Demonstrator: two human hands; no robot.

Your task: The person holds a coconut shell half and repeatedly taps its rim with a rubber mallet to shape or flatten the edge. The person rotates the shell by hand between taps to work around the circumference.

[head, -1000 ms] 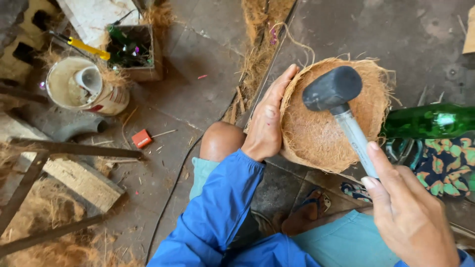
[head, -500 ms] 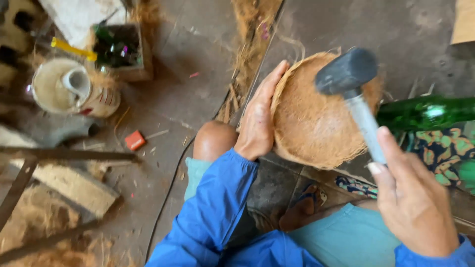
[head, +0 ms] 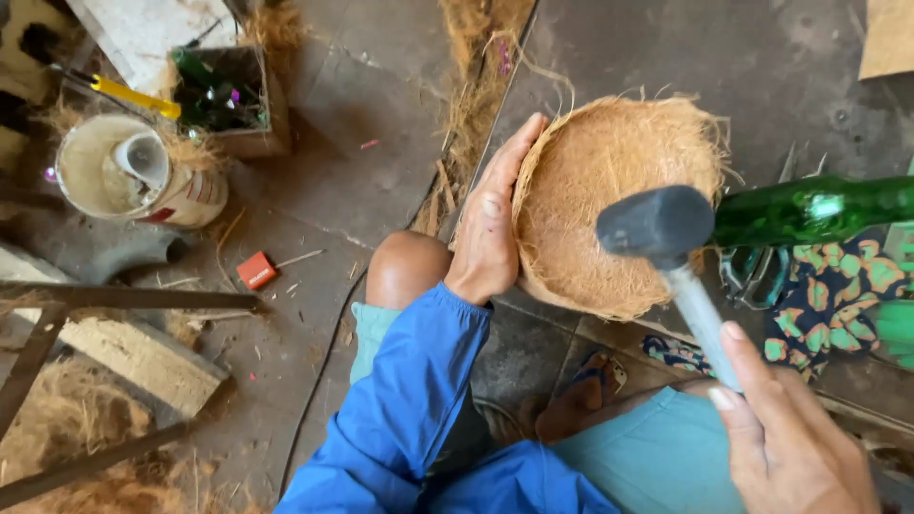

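The left hand [head: 490, 224] lay flat against the rim of a round bowl of brown coconut fibre [head: 609, 200], fingers stretched along its edge, steadying it above the knee. The right hand [head: 785, 438] gripped the pale handle of a black rubber-headed mallet [head: 657, 226], whose head was over the bowl. A green glass bottle [head: 809, 209] lay beside the bowl. A small red box [head: 256, 270] lay on the concrete floor [head: 362, 114], near a cream tub with a red-marked label [head: 143, 181].

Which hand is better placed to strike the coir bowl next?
Right: the right hand grips the rubber mallet poised over the coir bowl, while the left hand braces its rim.
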